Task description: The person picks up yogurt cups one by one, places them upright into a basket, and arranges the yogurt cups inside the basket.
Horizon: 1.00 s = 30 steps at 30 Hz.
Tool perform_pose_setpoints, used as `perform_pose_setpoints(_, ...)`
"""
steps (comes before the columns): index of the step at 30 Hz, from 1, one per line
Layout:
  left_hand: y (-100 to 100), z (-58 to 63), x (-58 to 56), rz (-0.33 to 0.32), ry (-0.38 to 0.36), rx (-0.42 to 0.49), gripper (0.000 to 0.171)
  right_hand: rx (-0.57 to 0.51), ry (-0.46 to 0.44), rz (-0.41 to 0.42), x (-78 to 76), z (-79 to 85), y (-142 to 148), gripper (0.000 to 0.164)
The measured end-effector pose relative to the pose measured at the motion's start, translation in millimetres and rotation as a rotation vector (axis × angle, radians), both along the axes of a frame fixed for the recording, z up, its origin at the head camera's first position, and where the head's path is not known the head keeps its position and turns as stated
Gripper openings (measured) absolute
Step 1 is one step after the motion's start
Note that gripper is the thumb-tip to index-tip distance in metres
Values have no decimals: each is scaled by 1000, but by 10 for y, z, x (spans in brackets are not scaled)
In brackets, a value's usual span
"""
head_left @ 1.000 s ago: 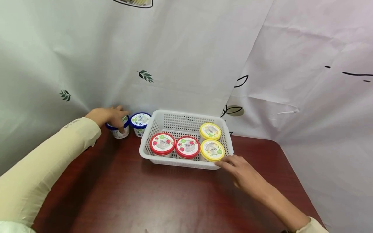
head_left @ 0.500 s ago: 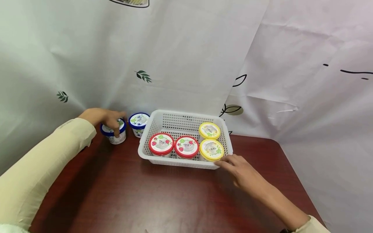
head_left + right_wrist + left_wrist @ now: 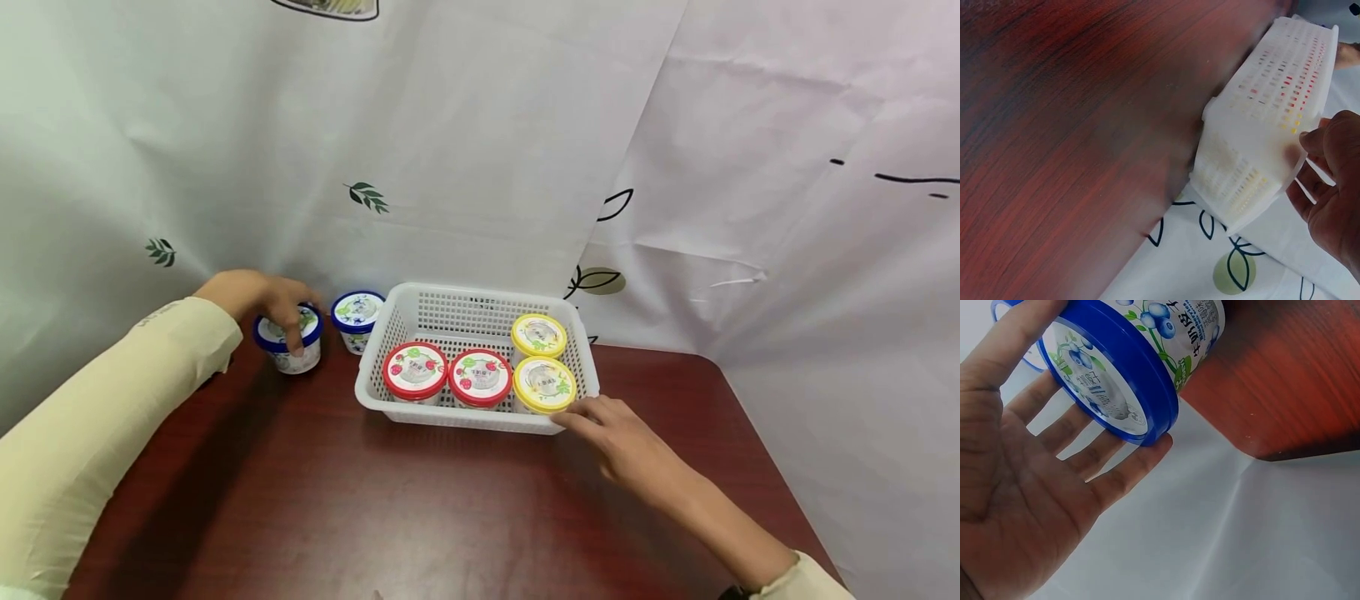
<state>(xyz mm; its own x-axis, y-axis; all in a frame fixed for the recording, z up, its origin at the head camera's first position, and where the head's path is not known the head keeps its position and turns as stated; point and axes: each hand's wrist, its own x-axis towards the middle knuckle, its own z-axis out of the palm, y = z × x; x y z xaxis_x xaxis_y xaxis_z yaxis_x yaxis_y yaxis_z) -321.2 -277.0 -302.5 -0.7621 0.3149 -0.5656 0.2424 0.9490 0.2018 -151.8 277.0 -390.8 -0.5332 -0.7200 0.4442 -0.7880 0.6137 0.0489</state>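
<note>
My left hand [image 3: 266, 300] spans the lid of a white ice cream tub [image 3: 300, 357] with a blue rim, thumb on the near side and fingers on the far side. Up close in the left wrist view, blueberries decorate the tub [image 3: 1166, 328], and the hand [image 3: 1029, 481] has its fingers along the lid's edge. My right hand [image 3: 622, 437] grips the near right corner of a white perforated plastic basket [image 3: 450, 418]. In the right wrist view the thumb of that hand [image 3: 1338, 187] presses the basket's outer wall [image 3: 1254, 137].
A second blue-lidded tub [image 3: 358, 321] stands between the left hand and the basket. Two red-lidded tubs [image 3: 416, 371] and two yellow-lidded tubs [image 3: 544, 385] sit inside the basket. White printed cloth [image 3: 480, 150] hangs behind the dark red table [image 3: 420, 517].
The left hand has shifted the blue-lidded tub slightly left and toward me, widening its gap from the second one. The right hand has stayed at the basket's corner.
</note>
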Motion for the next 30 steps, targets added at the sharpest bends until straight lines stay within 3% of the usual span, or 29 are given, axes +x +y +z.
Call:
perform_pose_setpoints(9, 81, 128, -9, 36, -63, -3, 97, 0, 1, 5, -23, -18, -14, 62)
perform_pose_setpoints(14, 150, 225, -18, 23, -74, -29, 94, 8, -4, -7, -31, -27, -20, 62)
perform_pose_setpoints(23, 258, 399, -14, -4, -7, -58, 87, 10, -1, -12, -47, -36, -25, 60)
perform_pose_setpoints(30, 353, 493, 0, -28, 15, -90, 91, 8, 10, -10, -65, -44, -30, 59)
